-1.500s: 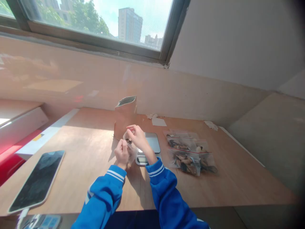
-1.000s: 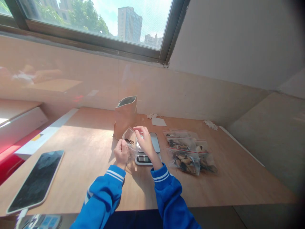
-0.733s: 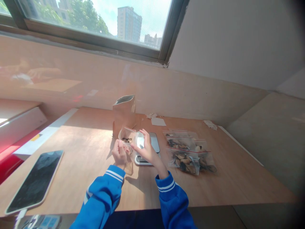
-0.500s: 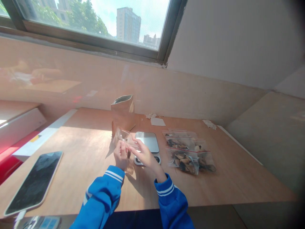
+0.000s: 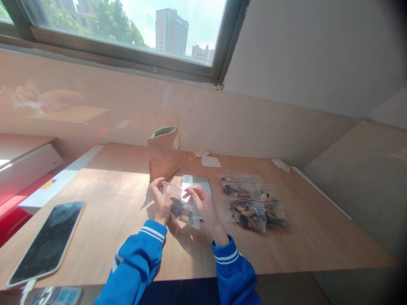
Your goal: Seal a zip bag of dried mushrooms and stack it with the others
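A clear zip bag [image 5: 185,215] with dark and tan dried pieces in its lower part is held up, tilted, over the front of a digital scale [image 5: 197,180]. My left hand [image 5: 161,203] grips the bag's left edge, thumb in front. At the bag's upper right, my right hand [image 5: 206,208] is closed, thumb and fingertips pinching at the red zip line. Bag and hand hide most of the scale. Just behind my left hand stands an open-topped brown paper pouch [image 5: 164,153].
Several filled zip bags [image 5: 247,214] lie overlapping right of the scale. A phone [image 5: 47,242] with a cable lies at the left front. White paper [image 5: 211,162] and crumpled tissue [image 5: 280,165] sit along the back by the wall.
The bag has turned from bunched between my hands to spread out, its contents now showing lower right. My hands have moved apart, the right one shifting right.
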A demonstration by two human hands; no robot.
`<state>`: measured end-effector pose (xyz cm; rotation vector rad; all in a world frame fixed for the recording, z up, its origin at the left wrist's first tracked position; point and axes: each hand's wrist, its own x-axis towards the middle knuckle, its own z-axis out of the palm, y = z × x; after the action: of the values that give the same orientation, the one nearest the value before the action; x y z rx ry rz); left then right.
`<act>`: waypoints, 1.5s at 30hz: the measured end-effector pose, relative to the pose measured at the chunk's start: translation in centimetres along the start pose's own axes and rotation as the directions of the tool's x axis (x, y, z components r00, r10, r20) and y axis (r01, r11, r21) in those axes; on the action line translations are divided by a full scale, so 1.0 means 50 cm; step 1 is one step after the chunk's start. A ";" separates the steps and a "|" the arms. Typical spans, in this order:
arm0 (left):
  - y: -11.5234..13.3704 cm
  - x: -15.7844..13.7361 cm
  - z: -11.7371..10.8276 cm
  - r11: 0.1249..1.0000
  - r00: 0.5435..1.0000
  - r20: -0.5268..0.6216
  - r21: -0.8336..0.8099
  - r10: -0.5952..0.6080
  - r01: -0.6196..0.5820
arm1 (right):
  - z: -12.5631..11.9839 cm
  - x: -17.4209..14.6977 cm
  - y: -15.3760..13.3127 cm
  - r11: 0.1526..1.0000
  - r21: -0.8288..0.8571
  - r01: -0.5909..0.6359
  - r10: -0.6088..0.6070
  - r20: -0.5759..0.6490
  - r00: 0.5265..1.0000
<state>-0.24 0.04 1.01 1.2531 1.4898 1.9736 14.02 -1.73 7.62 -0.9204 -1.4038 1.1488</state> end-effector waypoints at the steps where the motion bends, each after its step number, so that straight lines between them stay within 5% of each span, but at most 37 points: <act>1: 0.003 0.001 0.003 0.994 0.993 0.082 -0.067 -0.079 0.085 | -0.005 -0.003 0.001 1.000 -0.001 -0.002 0.002 -0.015 1.000; 4: 0.013 -0.001 0.010 0.952 0.933 0.295 -0.158 -0.206 0.261 | -0.027 -0.015 0.011 1.000 -0.014 -0.019 0.018 -0.077 0.997; 10: 0.020 -0.008 0.009 0.950 0.912 0.360 -0.157 -0.198 0.268 | -0.085 -0.053 0.038 0.999 -0.047 -0.021 0.018 -0.078 0.997; 15: 0.010 -0.009 0.011 0.891 0.802 0.536 -0.181 -0.265 0.415 | -0.114 -0.067 0.046 0.997 -0.074 -0.028 0.019 -0.121 0.992; 22: 0.028 -0.005 0.009 0.883 0.807 0.502 -0.163 -0.311 0.441 | -0.141 -0.067 0.089 0.983 -0.162 -0.087 0.062 -0.153 0.986; 27: 0.035 -0.006 0.007 0.876 0.792 0.520 -0.155 -0.321 0.457 | -0.146 -0.081 0.115 0.975 -0.188 -0.122 0.065 -0.285 0.956; 32: 0.033 -0.009 0.006 0.815 0.730 0.579 -0.182 -0.363 0.550 | -0.152 -0.086 0.117 0.975 -0.214 -0.061 -0.037 -0.428 0.903; 36: 0.041 -0.010 0.005 0.767 0.680 0.598 -0.163 -0.424 0.621 | -0.164 -0.087 0.123 0.990 -0.112 -0.084 0.019 -0.483 0.875; 45: 0.041 -0.013 0.005 0.723 0.649 0.578 -0.140 -0.494 0.676 | -0.167 -0.099 0.114 0.980 -0.167 -0.107 0.009 -0.502 0.865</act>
<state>0.76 -1.05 2.57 0.8604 1.0320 1.2476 22.70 -3.77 0.76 -1.2982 -1.0689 0.7455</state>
